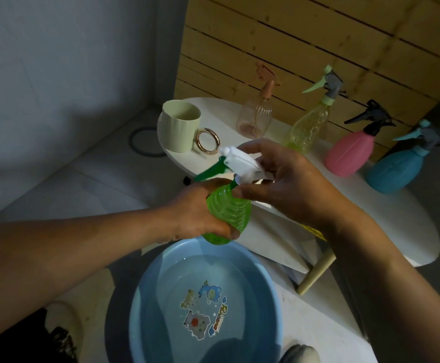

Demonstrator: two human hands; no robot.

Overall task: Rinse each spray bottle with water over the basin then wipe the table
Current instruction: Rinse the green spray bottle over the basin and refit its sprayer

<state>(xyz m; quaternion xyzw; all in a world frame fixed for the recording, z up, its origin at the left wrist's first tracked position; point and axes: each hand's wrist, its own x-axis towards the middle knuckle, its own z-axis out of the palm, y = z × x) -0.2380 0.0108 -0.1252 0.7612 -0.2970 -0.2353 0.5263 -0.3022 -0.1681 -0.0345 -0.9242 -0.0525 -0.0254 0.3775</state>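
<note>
Nearest: a round light-blue plastic basin [145,297] is sitting on the floor, holding water, with cartoon stickers [204,314] showing on its bottom

Above the basin's far rim: the left hand [200,208] is wrapping its curled fingers around the ribbed body of a translucent green plastic spray bottle [228,209], holding it roughly upright; the right hand [284,184] is pinching the bottle's white trigger head with green lever [235,163] at the neck, thumb and fingers closing on it

Behind the hands: a white oval table [386,213] with a pale wooden leg [315,273] is standing against a slatted light-wood wall [305,43]

On the table, left end: a pale-green ribbed cup [179,125] with a gold ring handle [208,141] is standing upright

Along the table's far edge, left to right, each standing apart from its neighbour:
- a clear pinkish ribbed spray bottle with peach trigger [255,113]
- a translucent yellow-green spray bottle with grey and mint trigger [310,121]
- an opaque pink spray bottle with black trigger [349,153]
- an opaque blue spray bottle with grey and teal trigger [397,169]
</note>
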